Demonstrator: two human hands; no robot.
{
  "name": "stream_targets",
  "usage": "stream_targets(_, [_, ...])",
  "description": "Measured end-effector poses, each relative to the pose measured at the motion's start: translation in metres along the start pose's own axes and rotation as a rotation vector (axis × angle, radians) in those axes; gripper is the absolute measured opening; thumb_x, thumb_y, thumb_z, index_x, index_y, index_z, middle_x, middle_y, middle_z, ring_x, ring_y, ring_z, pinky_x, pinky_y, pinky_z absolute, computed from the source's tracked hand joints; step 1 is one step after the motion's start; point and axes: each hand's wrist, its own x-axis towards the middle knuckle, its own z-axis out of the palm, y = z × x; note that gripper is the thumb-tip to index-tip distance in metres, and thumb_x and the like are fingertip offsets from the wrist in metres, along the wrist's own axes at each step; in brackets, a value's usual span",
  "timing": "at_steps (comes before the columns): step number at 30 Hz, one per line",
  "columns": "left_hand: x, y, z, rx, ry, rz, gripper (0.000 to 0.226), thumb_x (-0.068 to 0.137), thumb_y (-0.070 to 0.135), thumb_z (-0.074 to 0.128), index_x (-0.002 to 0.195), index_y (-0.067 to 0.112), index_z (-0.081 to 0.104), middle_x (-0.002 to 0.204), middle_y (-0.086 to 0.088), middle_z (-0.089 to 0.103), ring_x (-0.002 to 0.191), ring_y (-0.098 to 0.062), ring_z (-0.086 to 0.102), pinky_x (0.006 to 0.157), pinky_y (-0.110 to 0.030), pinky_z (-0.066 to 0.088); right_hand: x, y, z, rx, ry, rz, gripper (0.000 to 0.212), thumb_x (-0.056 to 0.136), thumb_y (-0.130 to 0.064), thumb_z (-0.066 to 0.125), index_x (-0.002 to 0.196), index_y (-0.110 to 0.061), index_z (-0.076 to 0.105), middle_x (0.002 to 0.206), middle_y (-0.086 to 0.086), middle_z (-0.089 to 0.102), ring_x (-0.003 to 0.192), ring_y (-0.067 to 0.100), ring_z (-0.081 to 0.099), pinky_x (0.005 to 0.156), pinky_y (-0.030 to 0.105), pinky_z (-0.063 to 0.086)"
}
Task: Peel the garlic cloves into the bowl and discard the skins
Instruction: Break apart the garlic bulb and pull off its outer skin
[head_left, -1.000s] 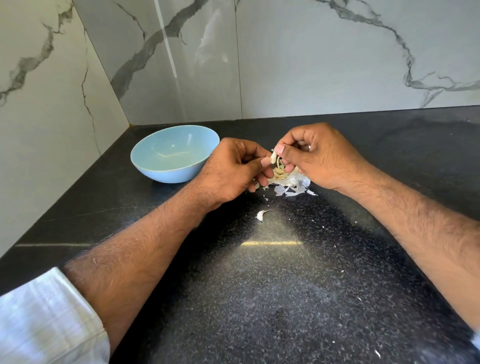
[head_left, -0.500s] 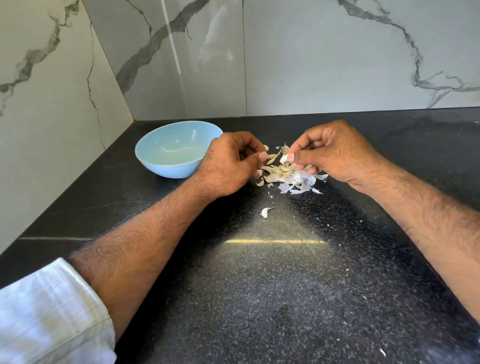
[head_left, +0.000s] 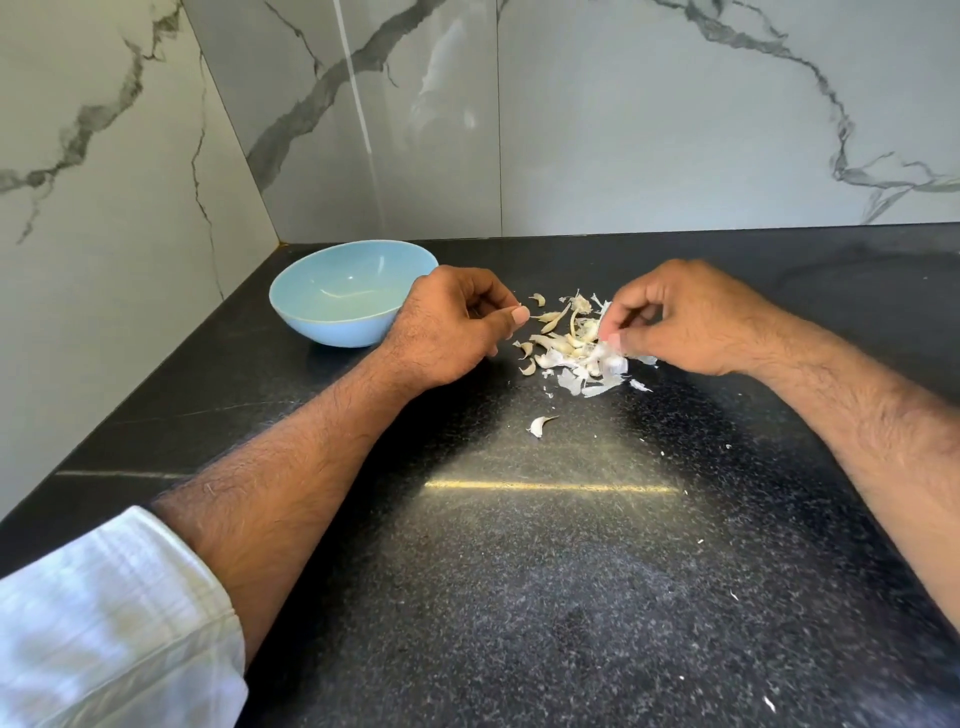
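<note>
A light blue bowl (head_left: 332, 330) stands on the black counter at the back left, and I see nothing inside it. Just right of it, my left hand (head_left: 452, 332) rests with fingers curled and thumb pressed on the forefinger; nothing shows in it. A pile of garlic cloves and papery skins (head_left: 569, 351) lies between my hands. My right hand (head_left: 685, 317) sits at the pile's right edge, pinching a white strip of garlic skin (head_left: 604, 314) between thumb and fingers. One loose garlic piece (head_left: 540, 425) lies nearer to me.
The black speckled counter (head_left: 545, 571) runs into a corner of grey-veined marble walls (head_left: 675, 130) behind and to the left. Tiny skin flakes (head_left: 769, 704) are scattered at the front right. My white sleeve (head_left: 104, 623) fills the lower left corner.
My hands were together above the pile on one clove. They have drawn apart and come down: the left moved towards the bowl, the right went to the pile's right edge with a skin strip.
</note>
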Motion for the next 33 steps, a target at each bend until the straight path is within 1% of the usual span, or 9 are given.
stream_targets(7, [0.002,-0.004,-0.001,0.094,-0.041,0.027,0.009,0.091,0.029,0.085,0.095,0.025,0.078,0.081,0.007,0.077,0.075,-0.013,0.074,0.076,-0.031,0.064,0.006,0.008,0.005,-0.074,0.126,-0.098,0.022,0.085,-0.009,0.083,0.088,-0.030,0.077,0.092,-0.014,0.071,0.079,0.005,0.070,0.078,0.034,0.064])
stream_targets(10, [0.002,-0.004,0.000,0.205,-0.114,0.071,0.014,0.089,0.022,0.086,0.100,0.028,0.079,0.085,0.012,0.074,0.074,-0.001,0.066,0.074,-0.022,0.053,0.004,-0.006,0.015,0.025,0.133,-0.212,0.008,0.089,-0.027,0.083,0.095,-0.029,0.079,0.095,-0.014,0.070,0.087,0.001,0.068,0.078,0.030,0.060])
stream_targets(13, [0.000,-0.001,-0.001,0.333,-0.170,0.138,0.024,0.092,0.021,0.082,0.112,0.032,0.078,0.100,0.014,0.069,0.073,0.006,0.057,0.073,-0.014,0.043,0.002,-0.020,0.030,0.012,-0.005,-0.279,0.017,0.084,-0.041,0.085,0.100,-0.035,0.080,0.097,-0.014,0.066,0.091,0.003,0.062,0.077,0.028,0.051])
stream_targets(15, [0.000,-0.001,0.000,0.377,-0.213,0.180,0.028,0.094,0.020,0.079,0.118,0.035,0.078,0.106,0.013,0.063,0.074,0.008,0.054,0.073,-0.010,0.039,0.002,-0.020,0.029,-0.006,-0.035,-0.256,0.013,0.085,-0.034,0.086,0.096,-0.036,0.081,0.097,-0.014,0.067,0.092,0.002,0.064,0.083,0.034,0.055])
stream_targets(20, [0.001,0.000,0.000,0.382,-0.216,0.204,0.010,0.093,0.023,0.082,0.099,0.031,0.082,0.092,0.015,0.067,0.072,0.012,0.057,0.068,-0.011,0.041,0.001,-0.008,0.013,-0.027,0.061,-0.201,0.024,0.081,-0.018,0.089,0.095,-0.035,0.080,0.100,-0.015,0.068,0.099,0.006,0.064,0.094,0.036,0.054])
stream_targets(25, [0.003,-0.001,-0.007,0.407,-0.213,0.179,0.008,0.090,0.026,0.083,0.091,0.029,0.076,0.079,0.014,0.070,0.070,0.004,0.060,0.067,-0.016,0.045,-0.002,-0.036,0.034,-0.006,0.048,-0.375,0.014,0.087,-0.029,0.084,0.101,-0.032,0.082,0.088,-0.016,0.066,0.087,0.002,0.062,0.080,0.027,0.051])
stream_targets(28, [0.005,-0.004,-0.012,0.419,-0.218,0.136,0.008,0.091,0.024,0.081,0.093,0.031,0.078,0.081,0.014,0.073,0.076,-0.004,0.066,0.071,-0.022,0.051,0.000,-0.039,0.045,-0.015,-0.010,-0.369,0.011,0.089,-0.035,0.082,0.100,-0.034,0.082,0.088,-0.014,0.065,0.083,0.003,0.063,0.076,0.035,0.057])
stream_targets(30, [0.005,-0.005,-0.013,0.415,-0.217,0.131,0.011,0.092,0.022,0.080,0.096,0.032,0.079,0.083,0.013,0.074,0.079,-0.006,0.067,0.074,-0.023,0.053,0.001,-0.038,0.045,0.009,-0.023,-0.340,0.003,0.089,-0.031,0.082,0.092,-0.033,0.081,0.087,-0.013,0.065,0.080,0.004,0.064,0.073,0.039,0.060])
stream_targets(33, [0.004,-0.004,-0.014,0.392,-0.212,0.129,0.011,0.093,0.020,0.079,0.098,0.030,0.079,0.083,0.013,0.073,0.075,-0.001,0.063,0.072,-0.019,0.048,0.002,-0.037,0.043,0.021,-0.026,-0.283,0.014,0.090,-0.016,0.081,0.091,-0.029,0.077,0.084,-0.015,0.068,0.075,0.001,0.067,0.073,0.035,0.063])
